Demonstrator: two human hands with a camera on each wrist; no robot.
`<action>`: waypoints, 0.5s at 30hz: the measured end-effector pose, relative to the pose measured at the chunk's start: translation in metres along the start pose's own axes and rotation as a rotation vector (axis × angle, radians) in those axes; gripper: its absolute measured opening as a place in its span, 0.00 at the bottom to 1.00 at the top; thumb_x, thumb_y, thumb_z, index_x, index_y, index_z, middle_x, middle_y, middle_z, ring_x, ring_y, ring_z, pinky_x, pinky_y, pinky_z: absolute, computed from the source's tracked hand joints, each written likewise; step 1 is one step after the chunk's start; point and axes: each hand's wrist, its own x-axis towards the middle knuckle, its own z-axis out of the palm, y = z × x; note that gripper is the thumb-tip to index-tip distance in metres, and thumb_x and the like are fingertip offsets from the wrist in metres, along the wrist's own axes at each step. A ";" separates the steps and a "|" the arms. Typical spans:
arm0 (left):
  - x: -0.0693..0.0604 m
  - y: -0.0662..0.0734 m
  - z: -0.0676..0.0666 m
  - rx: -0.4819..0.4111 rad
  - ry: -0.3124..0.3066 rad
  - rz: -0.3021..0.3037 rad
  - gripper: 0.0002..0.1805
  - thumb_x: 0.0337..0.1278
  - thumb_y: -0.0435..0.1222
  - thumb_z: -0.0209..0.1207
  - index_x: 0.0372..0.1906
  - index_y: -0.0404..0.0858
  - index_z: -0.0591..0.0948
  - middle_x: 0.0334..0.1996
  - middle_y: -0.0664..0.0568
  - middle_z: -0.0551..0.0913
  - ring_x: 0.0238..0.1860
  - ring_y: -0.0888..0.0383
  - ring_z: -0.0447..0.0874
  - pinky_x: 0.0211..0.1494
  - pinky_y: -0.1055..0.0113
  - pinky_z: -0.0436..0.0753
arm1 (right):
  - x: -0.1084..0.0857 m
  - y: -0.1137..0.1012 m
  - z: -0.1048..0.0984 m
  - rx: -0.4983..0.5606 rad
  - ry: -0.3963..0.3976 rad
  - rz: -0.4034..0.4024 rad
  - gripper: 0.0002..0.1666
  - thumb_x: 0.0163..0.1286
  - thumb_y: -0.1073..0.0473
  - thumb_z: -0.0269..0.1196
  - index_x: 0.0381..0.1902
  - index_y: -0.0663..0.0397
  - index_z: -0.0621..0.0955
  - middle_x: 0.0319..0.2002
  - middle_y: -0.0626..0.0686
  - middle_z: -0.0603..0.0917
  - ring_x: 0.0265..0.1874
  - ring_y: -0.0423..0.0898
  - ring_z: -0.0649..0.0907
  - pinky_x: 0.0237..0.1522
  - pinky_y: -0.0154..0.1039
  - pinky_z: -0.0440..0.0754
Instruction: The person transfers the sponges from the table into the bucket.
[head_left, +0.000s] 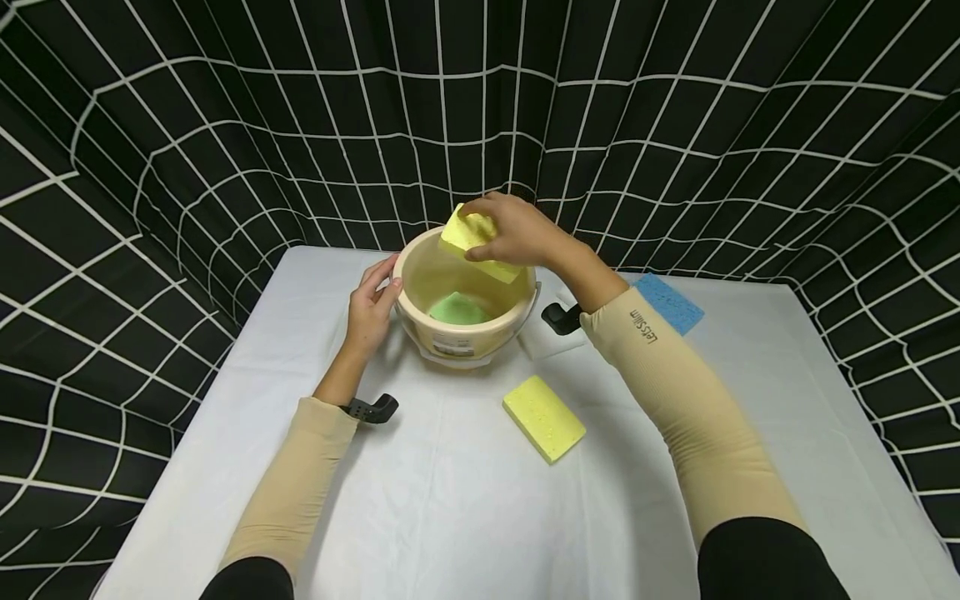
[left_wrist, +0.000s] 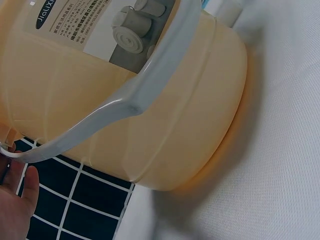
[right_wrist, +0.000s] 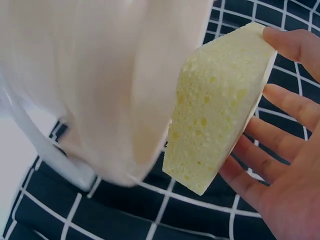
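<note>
In the head view, a cream bucket (head_left: 420,317) with a grey handle (left_wrist: 120,102) stands near the table's back edge. A green sponge-like piece (head_left: 459,308) lies in its bottom. My right hand (head_left: 517,232) pinches a yellow sponge (right_wrist: 220,100) between thumb and fingers, tilted above the far right of the bucket's opening. Against the bucket's left side, at the rim, my left hand (head_left: 369,312) rests with its fingers fairly straight; the left wrist view catches only part of it. A second yellow sponge (head_left: 543,418) lies flat in front of the bucket.
A blue sponge (head_left: 667,302) lies behind the right forearm, to the right. Partly covered by the right wrist, a flat white item (head_left: 551,340) sits beside the bucket. White cloth covers the table (head_left: 435,508); a black gridded curtain (head_left: 480,108) hangs around it.
</note>
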 end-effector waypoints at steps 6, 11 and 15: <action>0.000 -0.001 0.000 -0.007 0.004 0.003 0.24 0.67 0.25 0.49 0.66 0.21 0.67 0.67 0.30 0.66 0.63 0.52 0.69 0.56 0.84 0.76 | 0.007 -0.003 0.016 -0.016 -0.034 0.012 0.35 0.59 0.48 0.69 0.64 0.45 0.74 0.63 0.55 0.74 0.62 0.53 0.71 0.66 0.51 0.70; 0.000 -0.001 0.001 -0.010 0.002 -0.006 0.24 0.67 0.25 0.49 0.66 0.21 0.66 0.67 0.30 0.65 0.64 0.51 0.69 0.56 0.84 0.76 | 0.011 -0.002 0.027 -0.019 -0.062 0.036 0.36 0.59 0.48 0.70 0.65 0.45 0.74 0.63 0.56 0.73 0.61 0.53 0.72 0.66 0.52 0.71; 0.000 -0.002 0.001 0.002 0.007 -0.006 0.24 0.68 0.25 0.49 0.66 0.21 0.66 0.67 0.30 0.66 0.64 0.51 0.69 0.56 0.84 0.76 | 0.014 0.000 0.036 -0.032 -0.092 0.022 0.36 0.59 0.47 0.69 0.65 0.47 0.74 0.62 0.57 0.74 0.61 0.54 0.72 0.67 0.51 0.70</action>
